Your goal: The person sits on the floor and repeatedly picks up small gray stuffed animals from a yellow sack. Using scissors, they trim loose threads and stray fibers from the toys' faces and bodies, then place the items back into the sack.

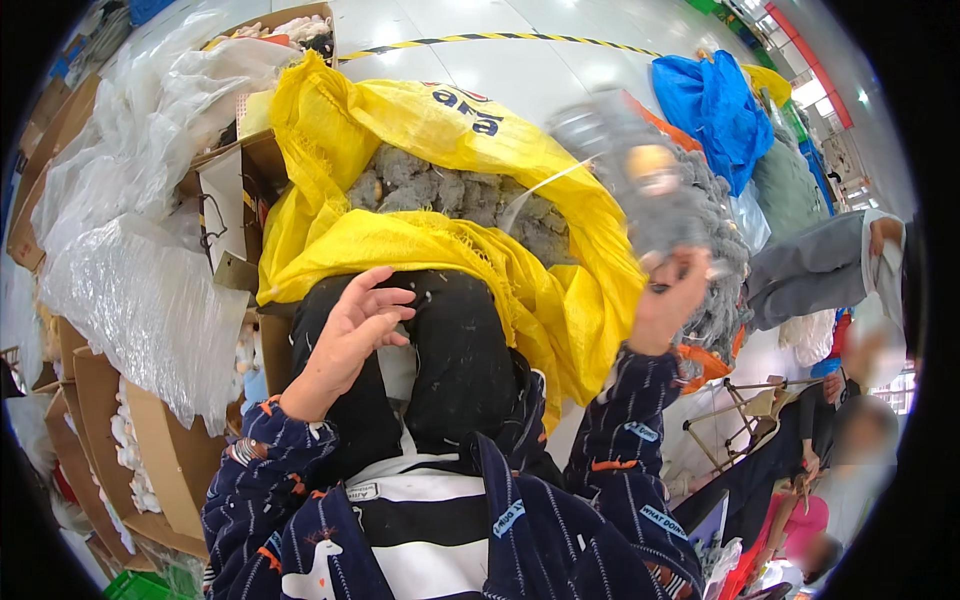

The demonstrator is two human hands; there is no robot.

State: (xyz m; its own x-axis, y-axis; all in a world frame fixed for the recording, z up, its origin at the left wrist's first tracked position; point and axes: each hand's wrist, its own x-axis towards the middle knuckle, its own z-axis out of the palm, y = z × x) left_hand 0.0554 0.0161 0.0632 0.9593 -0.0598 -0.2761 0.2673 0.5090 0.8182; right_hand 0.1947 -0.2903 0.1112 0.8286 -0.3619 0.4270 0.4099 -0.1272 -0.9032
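A big yellow woven sack lies open in front of me, filled with grey fluffy fibre. My right hand is raised at the right and grips a blurred clear plastic bag of grey stuff by its lower end. My left hand hovers over my dark trousers with fingers spread and nothing in it. Both sleeves are dark blue with thin stripes.
Cardboard boxes with white pieces and clear plastic sheeting stand at the left. More grey fibre in an orange sack and a blue bag sit at the right. Other people are at the right edge, near a folding stool.
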